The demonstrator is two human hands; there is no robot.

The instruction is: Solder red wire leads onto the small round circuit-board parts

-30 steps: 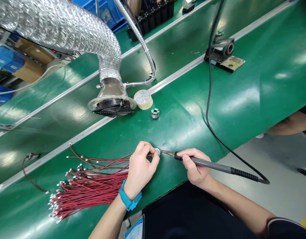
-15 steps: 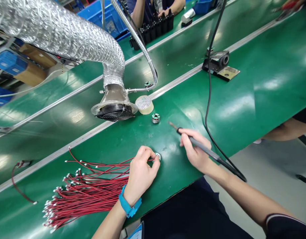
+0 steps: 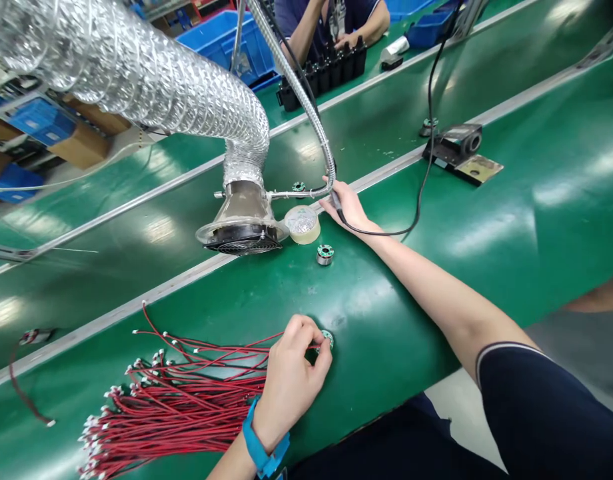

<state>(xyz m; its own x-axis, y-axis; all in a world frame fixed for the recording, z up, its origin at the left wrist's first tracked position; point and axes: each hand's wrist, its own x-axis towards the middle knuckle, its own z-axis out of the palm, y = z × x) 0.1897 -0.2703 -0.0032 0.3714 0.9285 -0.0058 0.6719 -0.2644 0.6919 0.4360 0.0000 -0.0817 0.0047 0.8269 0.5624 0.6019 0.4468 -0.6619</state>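
Observation:
My left hand (image 3: 297, 380), with a blue wristband, is closed in a pinch on a red wire (image 3: 314, 347) at a small round green circuit board (image 3: 327, 339). The fingers partly cover the board. Under that wrist and to its left lies a bundle of red wires (image 3: 196, 407) with white connectors. My right hand (image 3: 347, 205) is stretched to the far side of the bench, closed around a soldering iron (image 3: 337, 202). Its tip is hidden behind the flexible metal tube. Just left of this hand sits a tape roll (image 3: 302, 225); nearer me stands a round metal part with a green board (image 3: 325, 255).
A silver exhaust duct with a fan (image 3: 244, 238) hangs over the bench at left. The iron's black cable (image 3: 422, 193) loops down on the right. A black metal stand (image 3: 454, 150) sits farther back. Across the bench, a person sits behind black cylinders (image 3: 331, 70).
My right hand has moved away and left with the soldering iron, from beside the small board to the tape roll. The left hand keeps its pinch at the board. The view has shifted slightly.

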